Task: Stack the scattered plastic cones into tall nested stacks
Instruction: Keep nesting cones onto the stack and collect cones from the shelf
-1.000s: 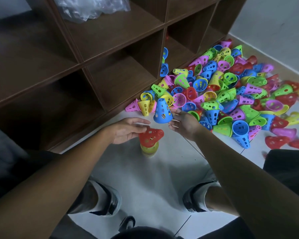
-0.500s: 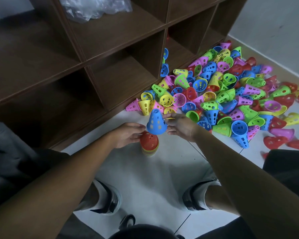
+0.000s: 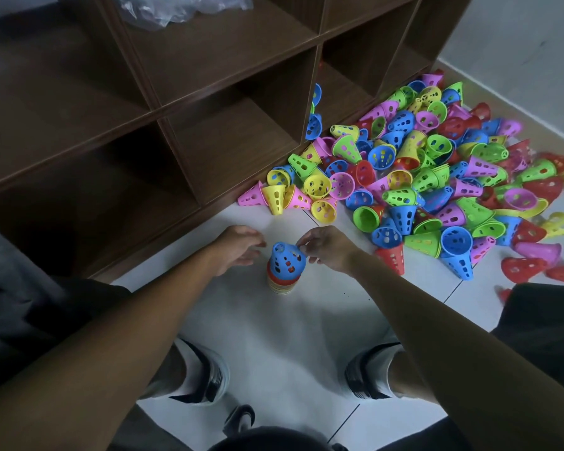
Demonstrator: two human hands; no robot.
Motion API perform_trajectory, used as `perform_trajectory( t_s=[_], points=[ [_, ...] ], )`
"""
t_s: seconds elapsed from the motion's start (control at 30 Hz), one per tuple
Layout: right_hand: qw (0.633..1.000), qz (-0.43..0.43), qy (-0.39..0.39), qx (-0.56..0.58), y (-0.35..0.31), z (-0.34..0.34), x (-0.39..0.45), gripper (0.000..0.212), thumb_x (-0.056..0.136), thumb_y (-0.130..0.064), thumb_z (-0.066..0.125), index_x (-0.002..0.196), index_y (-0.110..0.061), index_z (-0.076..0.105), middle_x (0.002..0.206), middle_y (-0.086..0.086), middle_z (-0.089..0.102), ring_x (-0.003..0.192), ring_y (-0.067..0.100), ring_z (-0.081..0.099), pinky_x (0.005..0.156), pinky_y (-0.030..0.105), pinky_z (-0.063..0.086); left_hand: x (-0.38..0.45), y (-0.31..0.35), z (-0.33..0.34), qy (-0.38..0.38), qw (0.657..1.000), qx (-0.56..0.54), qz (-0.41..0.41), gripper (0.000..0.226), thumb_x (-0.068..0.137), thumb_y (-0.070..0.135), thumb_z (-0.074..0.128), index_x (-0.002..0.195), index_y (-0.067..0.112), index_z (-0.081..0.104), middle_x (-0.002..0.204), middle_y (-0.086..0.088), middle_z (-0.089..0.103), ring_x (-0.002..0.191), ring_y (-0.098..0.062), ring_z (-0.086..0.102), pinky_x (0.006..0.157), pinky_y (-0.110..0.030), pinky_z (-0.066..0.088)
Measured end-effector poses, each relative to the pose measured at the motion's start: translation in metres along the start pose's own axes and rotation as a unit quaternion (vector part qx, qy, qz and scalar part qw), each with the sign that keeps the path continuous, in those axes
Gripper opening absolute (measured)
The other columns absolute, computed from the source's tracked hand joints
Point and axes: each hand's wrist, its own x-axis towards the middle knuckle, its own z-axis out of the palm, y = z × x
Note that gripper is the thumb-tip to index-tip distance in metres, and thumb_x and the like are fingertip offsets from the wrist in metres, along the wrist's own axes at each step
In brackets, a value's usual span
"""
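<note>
A short nested stack of yellow and red cones stands on the white floor tiles between my hands. A blue perforated cone sits on top of it, narrow end up. My right hand pinches the blue cone near its top with thumb and fingertips. To the left of the stack my left hand hovers with relaxed fingers, holding nothing. A big pile of loose cones in pink, yellow, green, blue and red lies to the upper right.
A dark brown shelf unit with open compartments stands along the left and back; a clear plastic bag lies on it. A grey wall borders the pile. My feet are on the tiles below the stack.
My right hand carried the blue cone from the edge of the pile down onto the red-topped stack. My left hand stayed beside the stack.
</note>
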Motion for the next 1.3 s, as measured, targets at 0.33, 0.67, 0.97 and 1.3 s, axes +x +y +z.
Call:
perform_trajectory(
  t_s=[0.33,0.67,0.97,1.3],
  points=[
    [0.999,0.014,0.038,-0.015,0.014,0.004,0.015,0.017,0.090,-0.003,0.058,0.095,-0.011,0.072,0.081,0.002,0.074,0.063,0.013,0.062,0.050,0.011,0.044,0.032,0.021,0.006,0.044,0.984,0.151,0.087,0.016,0.093,0.023,0.062,0.103,0.011,0.065,0.095,-0.010,0.069,0.090,-0.027,0.063,0.078,-0.037,0.053],
    [0.943,0.074,0.120,0.300,0.021,-0.015,0.057,0.057,0.095,0.001,0.059,0.139,-0.023,0.033,0.085,0.009,0.061,0.066,0.022,0.058,0.060,0.030,0.043,0.084,0.044,0.022,0.062,0.906,0.354,0.224,0.030,0.088,0.023,0.071,0.114,0.012,0.063,0.148,0.002,0.032,0.135,-0.013,0.036,0.099,-0.025,0.039],
    [0.917,0.089,0.124,0.369,0.019,-0.027,0.080,0.046,0.096,-0.004,0.057,0.128,-0.030,0.036,0.115,0.017,0.057,0.101,0.034,0.058,0.095,0.053,0.048,0.113,0.044,0.021,0.069,0.899,0.373,0.217,0.030,0.089,0.019,0.069,0.117,0.011,0.060,0.164,-0.001,0.010,0.152,-0.014,0.004,0.109,-0.025,0.029],
    [0.929,0.104,0.118,0.335,0.041,-0.032,0.096,0.047,0.093,-0.014,0.065,0.133,-0.028,0.044,0.111,0.005,0.061,0.098,0.023,0.058,0.081,0.043,0.052,0.140,0.049,0.018,0.046,0.898,0.391,0.195,0.028,0.086,0.017,0.070,0.112,0.011,0.063,0.160,-0.003,0.021,0.150,-0.016,0.013,0.110,-0.026,0.034]
  ],
)
